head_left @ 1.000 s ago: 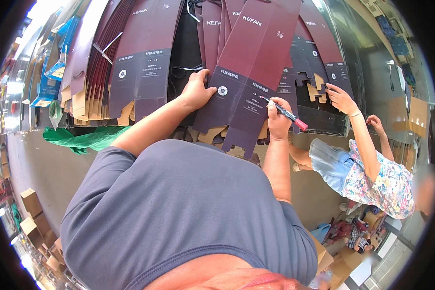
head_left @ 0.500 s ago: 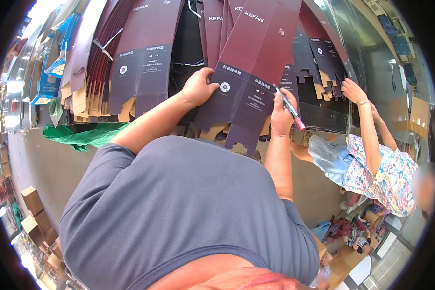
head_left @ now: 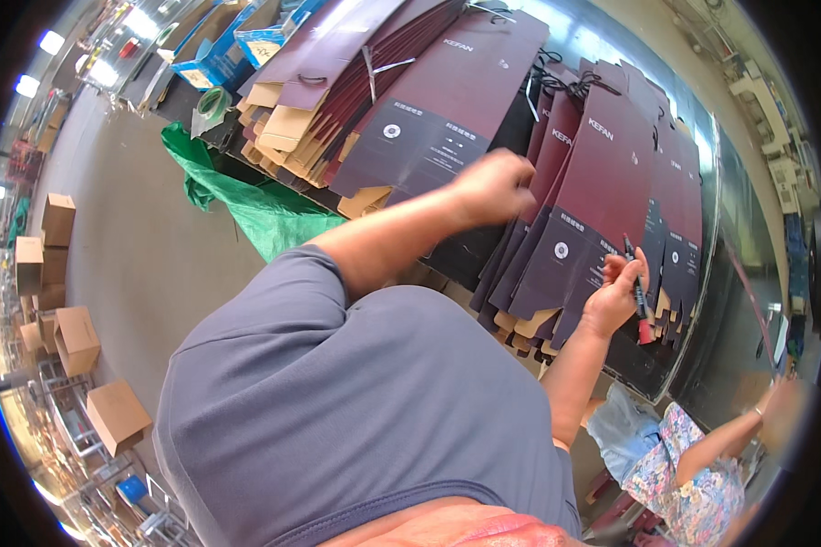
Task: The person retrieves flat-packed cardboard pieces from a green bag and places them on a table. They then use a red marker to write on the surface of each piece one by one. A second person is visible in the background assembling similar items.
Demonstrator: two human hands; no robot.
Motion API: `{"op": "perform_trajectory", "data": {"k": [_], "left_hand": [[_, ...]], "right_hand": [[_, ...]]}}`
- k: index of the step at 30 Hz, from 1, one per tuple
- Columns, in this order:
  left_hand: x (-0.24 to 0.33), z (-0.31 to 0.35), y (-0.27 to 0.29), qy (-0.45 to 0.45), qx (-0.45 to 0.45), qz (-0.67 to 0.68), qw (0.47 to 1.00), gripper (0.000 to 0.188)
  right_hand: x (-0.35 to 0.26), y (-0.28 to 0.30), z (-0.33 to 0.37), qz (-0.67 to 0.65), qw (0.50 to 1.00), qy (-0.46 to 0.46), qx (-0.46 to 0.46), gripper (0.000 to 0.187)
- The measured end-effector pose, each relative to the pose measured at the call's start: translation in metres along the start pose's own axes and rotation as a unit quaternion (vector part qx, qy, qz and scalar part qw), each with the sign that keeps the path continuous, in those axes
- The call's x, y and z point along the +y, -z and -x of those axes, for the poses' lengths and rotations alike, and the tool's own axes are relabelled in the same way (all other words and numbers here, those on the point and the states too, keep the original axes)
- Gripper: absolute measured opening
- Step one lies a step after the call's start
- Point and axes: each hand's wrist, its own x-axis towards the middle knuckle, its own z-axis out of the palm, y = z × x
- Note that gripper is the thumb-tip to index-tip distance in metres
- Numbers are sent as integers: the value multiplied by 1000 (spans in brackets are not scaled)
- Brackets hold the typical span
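Observation:
My right hand point(head_left: 618, 294) is closed around a dark marker pen point(head_left: 639, 294) with a red end, over the lower part of a maroon-and-black flat carton point(head_left: 602, 155). That carton lies on top of a fanned stack at the right of the table. My left hand point(head_left: 496, 186) is in the air between this stack and another flat carton point(head_left: 465, 68) on the left stack. Its fingers look curled but are smeared by motion, and whether they hold anything is unclear. Black cord handles point(head_left: 594, 84) show at the far ends of the cartons.
White straps point(head_left: 370, 73) lie on the left stack. Blue boxes point(head_left: 211, 55) and a roll of green tape point(head_left: 213, 104) sit at the table's far left. Green sheeting point(head_left: 246, 201) hangs by its edge. A co-worker in a floral top point(head_left: 693, 483) is at right. Brown boxes point(head_left: 118, 415) stand at left.
My left hand has let go of the top carton and lifted away from it. The carton now lies flat on its stack. My view has turned, and the co-worker's arms have shifted away from the cartons.

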Motion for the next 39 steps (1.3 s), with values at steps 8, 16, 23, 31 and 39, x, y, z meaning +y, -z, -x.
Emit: {"op": "perform_trajectory", "data": {"k": [8, 16, 23, 31, 39], "left_hand": [[-115, 30, 71, 248, 144, -275, 918, 61], [-127, 31, 86, 224, 95, -256, 935, 75], [-210, 15, 146, 369, 32, 458, 808, 37], [-22, 34, 82, 178, 6, 470, 864, 25], [-3, 18, -65, 220, -34, 496, 839, 21]], "right_hand": [[76, -121, 64, 110, 946, 98, -289, 29], [25, -188, 90, 362, 864, 247, -247, 35], [0, -176, 85, 290, 889, 278, -218, 35], [-5, -60, 72, 230, 931, 263, -102, 33], [13, 59, 43, 91, 991, 95, -1, 34]]}}
